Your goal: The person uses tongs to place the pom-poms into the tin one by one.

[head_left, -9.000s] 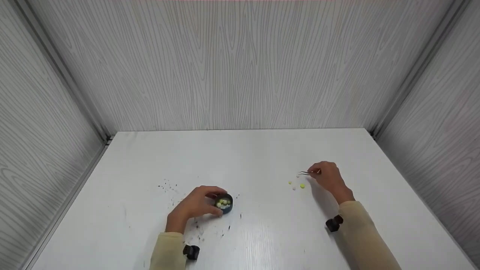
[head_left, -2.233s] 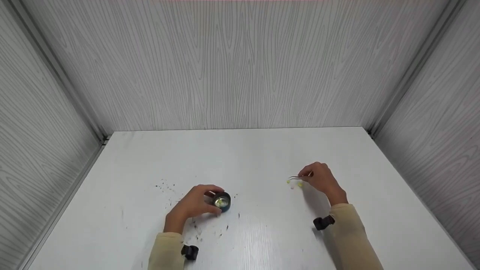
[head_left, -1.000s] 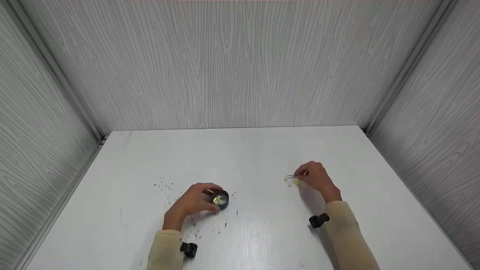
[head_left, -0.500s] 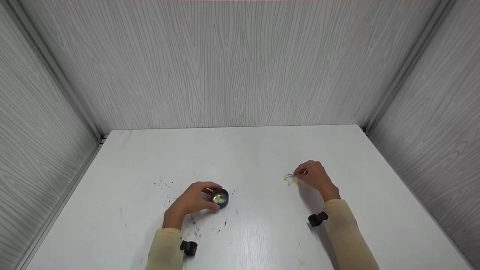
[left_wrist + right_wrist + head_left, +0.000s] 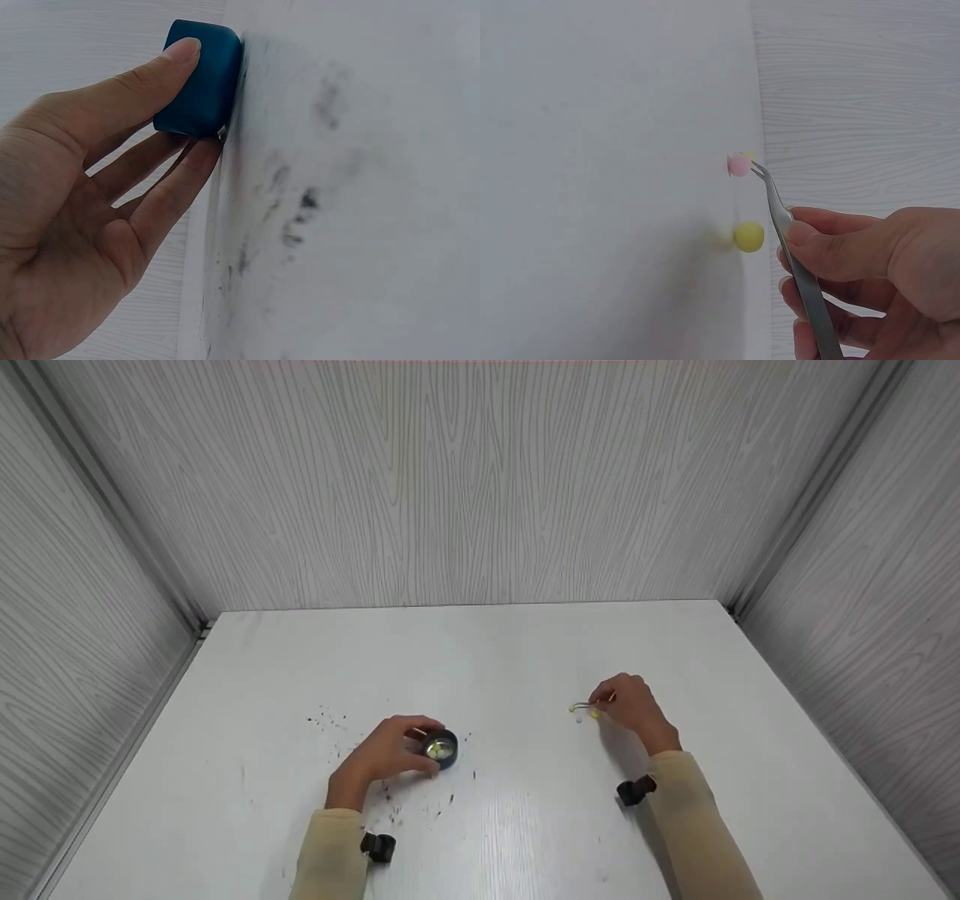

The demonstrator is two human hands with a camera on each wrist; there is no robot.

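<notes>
My left hand (image 5: 386, 750) grips a small round blue container (image 5: 214, 86) between thumb and fingers. In the head view its dark rim (image 5: 451, 756) faces up, and several pale and yellow little balls (image 5: 437, 750) lie inside. My right hand (image 5: 631, 706) pinches steel tweezers (image 5: 804, 285) with a bent tip. Their slightly parted prongs point at a small yellow ball (image 5: 571, 709), mostly hidden behind a pink ball (image 5: 739, 164) in the right wrist view. Whether the prongs touch it I cannot tell. A larger yellow ball (image 5: 749, 237) rests beside the tweezers.
Both hands work over a white table (image 5: 495, 660). Dark specks and smudges (image 5: 326, 720) mark its surface around the left hand. Grey wood-grain panels (image 5: 480, 487) stand at the back and both sides.
Since the oldest frame, my right hand has shifted left, bringing the tweezers to the small yellow ball. One pale ball is gone from the table. The container stays in my left hand.
</notes>
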